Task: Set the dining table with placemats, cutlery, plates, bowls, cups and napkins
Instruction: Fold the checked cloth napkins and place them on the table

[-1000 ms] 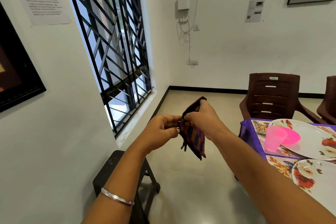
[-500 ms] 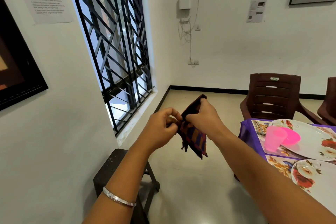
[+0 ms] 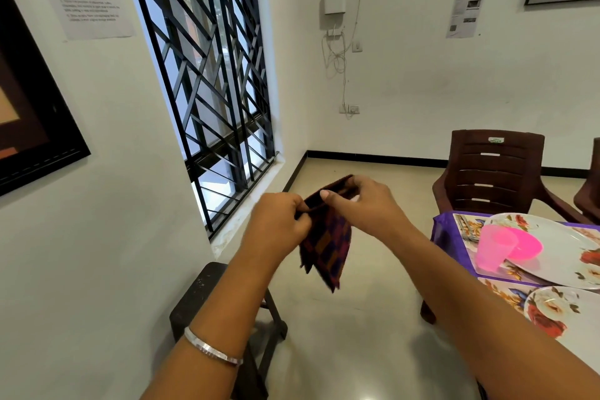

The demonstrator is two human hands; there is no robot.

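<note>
A dark checked napkin (image 3: 326,245) hangs in the air between both hands, left of the table (image 3: 446,230) and above the floor. The left hand (image 3: 281,224) pinches its top edge in closed fingers; the right hand (image 3: 363,204) grips the upper fold. On the table sit two floral plates (image 3: 552,243), one pink cup (image 3: 490,252) and one pink bowl (image 3: 527,247). One brown chair (image 3: 493,172) stands behind the table, a dark stool (image 3: 201,299) beneath the left forearm.

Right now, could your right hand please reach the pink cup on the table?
Probably yes, but not yet: the right hand is busy pinching the checked napkin with the left hand. Nothing stands between it and the pink cup.
</note>
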